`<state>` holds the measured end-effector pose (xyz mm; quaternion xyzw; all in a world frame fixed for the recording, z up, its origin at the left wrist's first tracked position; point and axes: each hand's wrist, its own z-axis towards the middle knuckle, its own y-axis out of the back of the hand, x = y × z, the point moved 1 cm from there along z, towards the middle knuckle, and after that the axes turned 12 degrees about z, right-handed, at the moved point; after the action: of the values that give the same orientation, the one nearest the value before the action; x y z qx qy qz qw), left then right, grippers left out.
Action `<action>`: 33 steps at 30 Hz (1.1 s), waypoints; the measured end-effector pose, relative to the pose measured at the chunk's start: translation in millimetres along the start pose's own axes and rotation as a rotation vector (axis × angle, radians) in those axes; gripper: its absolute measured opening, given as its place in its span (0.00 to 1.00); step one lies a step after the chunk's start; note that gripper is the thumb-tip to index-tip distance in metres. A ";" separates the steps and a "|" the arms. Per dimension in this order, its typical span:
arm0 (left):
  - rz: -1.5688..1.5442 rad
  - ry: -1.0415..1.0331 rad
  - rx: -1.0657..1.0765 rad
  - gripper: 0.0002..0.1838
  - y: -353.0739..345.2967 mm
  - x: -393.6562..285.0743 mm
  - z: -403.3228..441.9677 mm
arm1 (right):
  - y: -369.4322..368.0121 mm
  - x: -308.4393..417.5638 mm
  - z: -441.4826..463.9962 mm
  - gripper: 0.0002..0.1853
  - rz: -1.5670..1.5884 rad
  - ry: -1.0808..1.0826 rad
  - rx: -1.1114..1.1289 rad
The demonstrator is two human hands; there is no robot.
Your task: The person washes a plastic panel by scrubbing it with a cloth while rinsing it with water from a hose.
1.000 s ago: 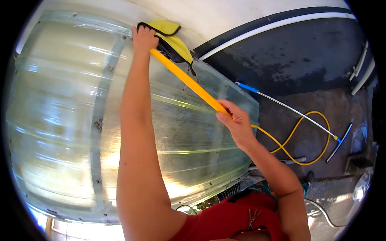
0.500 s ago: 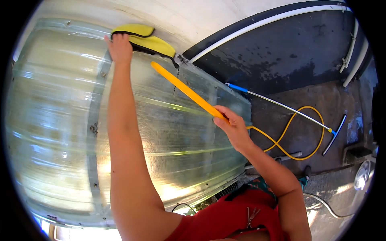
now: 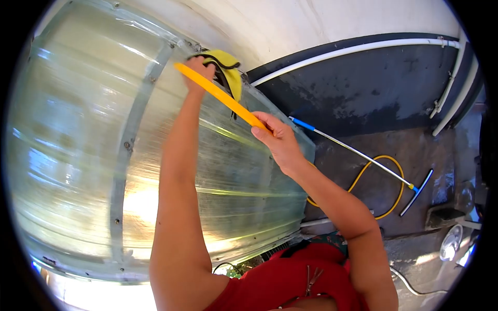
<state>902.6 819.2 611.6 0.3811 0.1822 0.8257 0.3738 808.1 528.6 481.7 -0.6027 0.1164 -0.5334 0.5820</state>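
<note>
Along the far edge of the panel (image 3: 244,160), the left hand (image 3: 199,71) is resting on a yellow cloth (image 3: 224,61), which is lying bunched beside the pale wall (image 3: 295,26); blur is hiding whether the fingers are gripping or just pressing. The right hand (image 3: 279,141) is grasping the hose (image 3: 223,97), whose end is crossing in front of the left hand (a little in the way, perhaps). Good contact is probably depending on a flatter cloth and light, even pressure, since the panel is looking thin. Nearby bolts (image 3: 152,79) are possibly threatening snags.
</note>
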 end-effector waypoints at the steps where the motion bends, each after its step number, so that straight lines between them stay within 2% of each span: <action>1: -0.235 0.204 0.052 0.15 -25.0 -6.7 -11.3 | -0.8 0.2 -2.6 0.17 -0.009 -0.007 0.000; 2: -0.572 0.420 0.329 0.17 -17.3 -20.4 -20.8 | -1.6 1.3 -6.1 0.17 -0.019 -0.016 0.000; 3: -0.799 0.544 0.304 0.19 -13.0 -38.4 -33.9 | -2.0 3.7 -9.8 0.17 -0.044 -0.028 -0.002; 5: -1.547 0.662 0.446 0.22 4.9 -71.2 -55.5 | -1.0 5.9 -15.9 0.19 -0.040 -0.063 -0.018; 7: -2.084 0.771 0.506 0.25 3.4 -82.6 -62.2 | 0.8 6.3 -19.4 0.20 -0.045 -0.088 -0.038; 9: -2.399 0.920 0.506 0.27 -18.6 -86.5 -74.0 | 3.0 4.3 -23.5 0.21 -0.057 -0.109 -0.066; 12: -2.525 1.208 0.382 0.26 -22.7 -93.9 -73.3 | 1.2 0.8 -25.4 0.21 -0.046 -0.089 -0.067; 15: -2.511 1.184 0.272 0.26 -18.9 -87.2 -76.0 | 1.2 -3.9 -24.0 0.21 -0.042 -0.102 -0.044; 18: -2.612 1.088 0.171 0.21 -12.6 -72.0 -75.2 | 0.0 -6.0 -20.7 0.20 -0.065 -0.107 -0.047; 21: -2.487 1.162 0.082 0.19 -28.2 -61.3 -67.5 | -1.6 -2.7 -14.5 0.20 -0.120 -0.086 -0.055; 24: -2.504 1.128 0.193 0.15 -41.4 -58.1 -71.1 | -10.8 14.9 7.9 0.20 -0.160 0.015 -0.045; 29: -2.423 1.192 0.183 0.11 -59.9 -62.9 -108.6 | -35.2 58.2 60.3 0.22 -0.165 0.198 -0.030; 32: -2.228 1.499 0.226 0.12 -40.2 -70.4 -126.0 | -39.8 75.6 80.3 0.22 -0.214 0.218 -0.077; 33: -2.134 1.522 0.275 0.12 -52.4 -71.2 -128.4 | -41.3 80.1 83.4 0.22 -0.240 0.222 -0.095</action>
<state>860.0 797.6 463.2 -0.4713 0.6366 0.1085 0.6006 885.5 528.0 577.0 -0.5765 0.1324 -0.6562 0.4685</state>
